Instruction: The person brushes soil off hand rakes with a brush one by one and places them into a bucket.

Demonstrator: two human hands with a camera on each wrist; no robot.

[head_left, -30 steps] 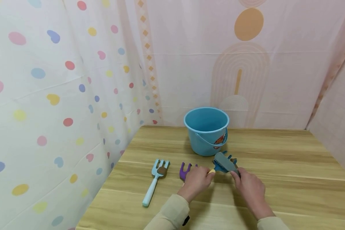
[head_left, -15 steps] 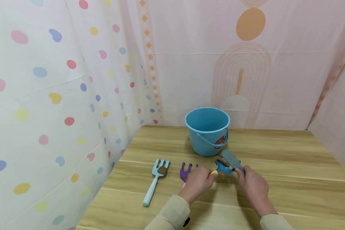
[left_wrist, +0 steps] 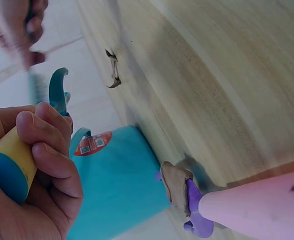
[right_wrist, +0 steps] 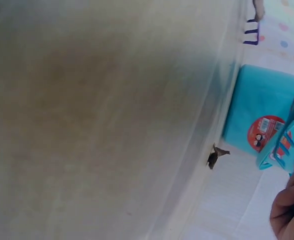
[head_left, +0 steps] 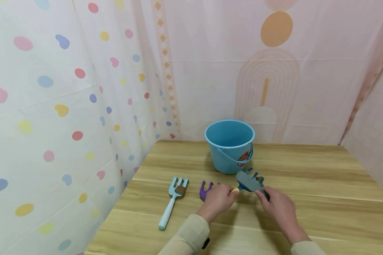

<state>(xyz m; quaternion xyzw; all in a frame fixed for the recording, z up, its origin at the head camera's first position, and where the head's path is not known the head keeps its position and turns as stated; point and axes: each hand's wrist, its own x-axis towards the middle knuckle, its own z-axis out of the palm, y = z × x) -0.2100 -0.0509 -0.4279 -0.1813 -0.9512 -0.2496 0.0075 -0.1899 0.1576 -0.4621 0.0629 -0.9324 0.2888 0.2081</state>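
Note:
My left hand [head_left: 219,199] grips the yellow handle [left_wrist: 17,150] of a small garden fork whose blue tines [head_left: 255,175] point away toward the bucket. In my right hand [head_left: 279,205] is a grey brush [head_left: 249,181], laid across the fork's head and covering much of it. The brush's bristles look blurred in the left wrist view. Below and beyond the tines, a brown clump [left_wrist: 113,68] lies on the table. A purple hand fork [head_left: 204,191] with a pink handle [left_wrist: 262,202] is beside my left hand, partly hidden by it, with a brown lump [left_wrist: 177,185] on its head.
A blue bucket [head_left: 228,159] with its handle down stands just beyond the hands. Farther left lies a light blue hand fork [head_left: 167,212] with a brown lump [head_left: 180,190] on it. Patterned curtains [head_left: 204,81] enclose the wooden table [head_left: 322,177].
The brush slid up and right along the blue fork's head, then came back left across it. The blue fork tilted and turned back, its tines showing again. The left hand stays almost in place.

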